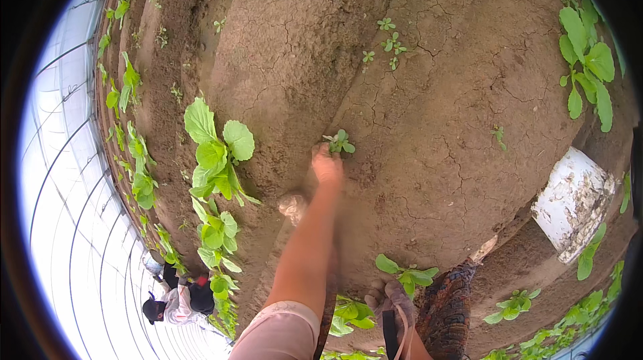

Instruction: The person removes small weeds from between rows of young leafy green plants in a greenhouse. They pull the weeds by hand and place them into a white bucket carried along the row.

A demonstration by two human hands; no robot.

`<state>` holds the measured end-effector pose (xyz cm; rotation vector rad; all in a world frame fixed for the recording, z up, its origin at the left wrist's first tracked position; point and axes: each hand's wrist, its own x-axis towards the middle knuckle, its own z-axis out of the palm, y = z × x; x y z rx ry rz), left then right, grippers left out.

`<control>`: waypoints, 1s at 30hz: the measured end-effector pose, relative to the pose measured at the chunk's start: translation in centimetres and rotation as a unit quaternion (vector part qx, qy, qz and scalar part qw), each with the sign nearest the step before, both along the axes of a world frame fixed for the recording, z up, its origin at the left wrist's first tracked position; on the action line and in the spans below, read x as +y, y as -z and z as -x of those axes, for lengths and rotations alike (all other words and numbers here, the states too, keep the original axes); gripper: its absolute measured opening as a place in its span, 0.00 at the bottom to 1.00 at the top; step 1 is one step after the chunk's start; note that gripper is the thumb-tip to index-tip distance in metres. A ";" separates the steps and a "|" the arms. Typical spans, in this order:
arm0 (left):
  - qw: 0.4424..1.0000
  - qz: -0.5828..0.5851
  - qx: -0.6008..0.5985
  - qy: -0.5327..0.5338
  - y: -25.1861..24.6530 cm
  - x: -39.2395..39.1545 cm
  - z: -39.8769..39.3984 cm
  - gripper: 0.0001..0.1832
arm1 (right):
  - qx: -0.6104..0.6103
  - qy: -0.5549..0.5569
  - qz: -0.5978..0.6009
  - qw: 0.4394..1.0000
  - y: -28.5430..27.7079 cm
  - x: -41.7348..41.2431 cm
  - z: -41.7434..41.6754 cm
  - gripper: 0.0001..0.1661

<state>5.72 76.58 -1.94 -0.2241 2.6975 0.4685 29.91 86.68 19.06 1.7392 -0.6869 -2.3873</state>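
My left hand (327,163), bare, reaches forward to the soil with its fingers closed around the lower part of a small broad-leaved plant (342,142). The plant's leaves stick out past my fingertips; its roots are hidden. Close to my right leg is my right hand (391,299), which looks gloved or coated with soil, its fingers bent beside a leafy green seedling (409,276). A dark strip (389,332) and a pale strap run along that hand. Whether the fingers grip anything is unclear.
My feet (293,208) (485,249) are on the cracked soil bed (427,169). A mud-stained white bucket (572,202) lies tipped at right. Leafy crop plants (213,159) line the left; small weeds (389,43) grow ahead. Another person (176,304) is beside the plastic greenhouse wall (65,159).
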 end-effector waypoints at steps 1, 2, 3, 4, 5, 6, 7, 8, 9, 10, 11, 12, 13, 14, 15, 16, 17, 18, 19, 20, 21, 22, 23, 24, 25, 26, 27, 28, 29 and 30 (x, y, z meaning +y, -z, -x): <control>0.999 -0.034 -0.026 -0.028 0.1 -0.3 0.1 0.14 | 0.000 0.012 0.003 1.000 0.0 0.0 0.0 0.19; 0.995 -0.068 -0.051 -0.056 0.0 -0.9 0.2 0.13 | 0.002 0.014 0.003 1.000 -0.1 0.1 0.0 0.19; 0.989 -0.100 -0.076 -0.083 -0.1 -1.4 0.5 0.13 | 0.006 0.017 0.004 1.000 0.0 0.1 0.0 0.19; 0.980 -0.132 -0.100 -0.109 -0.3 -1.8 0.6 0.12 | 0.009 0.020 0.005 1.000 0.0 0.2 0.1 0.18; 0.948 -0.247 -0.093 -0.180 -0.6 -2.1 0.2 0.12 | -0.001 0.009 0.003 1.000 -0.1 0.1 0.2 0.18; 0.924 -0.283 -0.118 -0.227 -1.1 -2.9 -0.1 0.13 | -0.010 -0.004 0.004 1.000 -0.2 0.2 0.3 0.18; 0.896 -0.320 -0.146 -0.272 -1.5 -3.7 -0.4 0.14 | -0.022 -0.016 0.001 1.000 -0.2 0.2 0.3 0.18; 0.862 -0.355 -0.174 -0.316 -1.7 -4.5 -1.0 0.15 | -0.018 -0.009 -0.004 1.000 -0.3 0.3 0.3 0.18; 0.875 -0.309 -0.179 -0.326 -2.1 -5.4 -1.8 0.14 | -0.013 -0.003 -0.009 1.000 -0.3 0.4 0.3 0.18; 0.886 -0.263 -0.183 -0.336 -2.4 -6.2 -2.8 0.14 | -0.009 0.005 -0.014 1.000 -0.3 0.4 0.4 0.18; 0.895 -0.216 -0.185 -0.345 -2.4 -7.0 -3.5 0.15 | -0.016 -0.006 -0.014 1.000 -0.4 0.5 0.4 0.18; 0.924 -0.207 -0.127 -0.296 -1.6 -8.3 -4.2 0.15 | -0.020 -0.018 -0.013 1.000 -0.6 0.3 0.3 0.19; 0.947 -0.195 -0.069 -0.244 -0.2 -9.7 -5.0 0.16 | -0.024 -0.030 -0.013 0.999 -0.6 0.3 0.2 0.19; 0.964 -0.182 -0.012 -0.193 1.2 -10.9 -5.6 0.16 | -0.018 -0.029 -0.012 0.999 -0.6 0.2 0.3 0.19; 0.978 -0.149 0.024 -0.146 2.2 -11.2 -5.0 0.18 | -0.012 -0.030 -0.009 0.999 -0.7 0.2 0.4 0.19; 0.983 -0.118 0.028 -0.140 2.5 -9.4 -4.3 0.18 | -0.013 -0.027 -0.011 0.999 -0.7 0.3 0.3 0.19; 0.987 -0.088 0.032 -0.134 2.8 -7.4 -3.7 0.19 | -0.016 -0.026 -0.015 0.999 -0.6 0.3 0.1 0.20; 0.989 -0.058 0.038 -0.129 2.8 -5.4 -3.0 0.19 | -0.016 -0.026 -0.021 0.999 -0.5 0.5 0.2 0.20; 0.988 -0.026 0.051 -0.147 2.9 -4.0 -2.5 0.18 | -0.016 -0.027 -0.026 0.999 -0.4 0.7 0.1 0.21; 0.984 0.008 0.067 -0.165 2.9 -3.0 -2.0 0.17 | -0.016 -0.019 -0.018 1.000 -0.3 0.7 0.1 0.21; 0.979 0.043 0.083 -0.183 2.9 -2.5 -1.7 0.17 | -0.017 -0.011 -0.010 1.000 -0.1 0.8 0.0 0.21; 0.978 0.036 0.081 -0.190 3.2 -2.7 -1.7 0.15 | -0.019 -0.003 -0.001 1.000 0.0 0.7 -0.1 0.22; 0.977 0.030 0.079 -0.196 3.4 -3.1 -1.6 0.14 | -0.008 0.008 0.004 1.000 0.1 0.5 -0.2 0.22; 0.976 0.022 0.075 -0.202 3.2 -2.7 -1.5 0.13 | 0.001 0.021 0.008 1.000 0.2 0.4 -0.4 0.22; 0.980 0.030 0.078 -0.182 2.9 -2.1 -1.6 0.12 | 0.010 0.033 0.012 0.999 0.3 0.3 -0.6 0.21; 0.982 0.054 0.067 -0.170 2.9 -1.6 -1.4 0.13 | 0.005 0.030 0.006 1.000 0.3 0.4 -0.7 0.21; 0.982 0.082 0.061 -0.161 2.7 -1.7 -0.8 0.13 | 0.005 0.025 0.005 1.000 0.0 0.6 -0.3 0.21; 0.981 0.110 0.055 -0.152 2.5 -1.7 -0.3 0.13 | 0.004 0.019 0.004 1.000 -0.1 0.6 -0.1 0.21; 0.974 0.114 0.000 -0.193 2.2 -1.8 0.2 0.12 | 0.005 0.027 0.012 1.000 0.0 0.6 -0.1 0.22; 0.965 0.112 -0.060 -0.229 2.3 -1.3 0.5 0.11 | 0.002 0.040 0.013 0.999 0.0 0.6 -0.1 0.22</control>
